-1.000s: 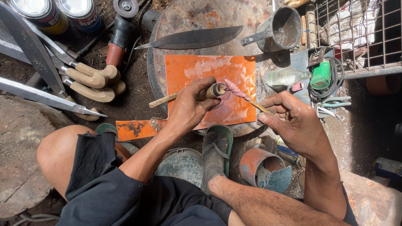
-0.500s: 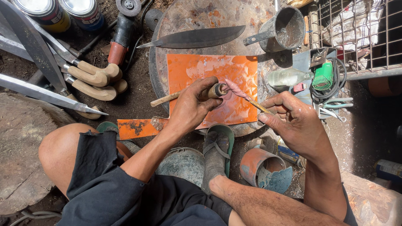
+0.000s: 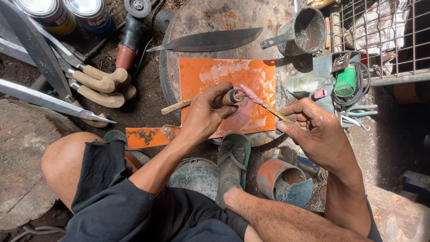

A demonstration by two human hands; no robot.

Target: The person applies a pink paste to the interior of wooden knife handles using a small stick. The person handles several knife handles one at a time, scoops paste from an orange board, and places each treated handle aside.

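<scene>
One round, rust-stained metal work surface (image 3: 224, 18), bearing most of what follows.

One flat orange rectangular sheet (image 3: 215, 74), smeared pale, lying on the round surface under both hands; one smaller orange strip (image 3: 143, 136) lies off its lower left corner.

One long bare steel blade (image 3: 210, 40) without a handle, lying across the surface above the sheet.

One grey metal cup with a side handle (image 3: 304, 31), upright at the surface's upper right.

Four finished knives with pale wooden handles (image 3: 96, 87) (count approximate, blades overlap), lying on the dirt to the left.

Two paint tins (image 3: 71, 13) at the upper left corner; one angle grinder (image 3: 130, 40) beside them.

One broken orange pipe section (image 3: 280, 179) on the ground near the person's sandalled foot (image 3: 233, 161).

One clear plastic bottle (image 3: 307, 83) on its side, right of the sheet.

One left hand (image 3: 204, 118), fingers wrapped shut around a short wooden handle with a metal collar (image 3: 230, 96), held over the middle of the sheet; a thin wooden stick end (image 3: 177, 106) projects left of the fist.

One right hand (image 3: 316, 132), thumb and fingers pinched together on a thin stick applicator (image 3: 268, 110), its tip touching the handle's collared end.
</scene>
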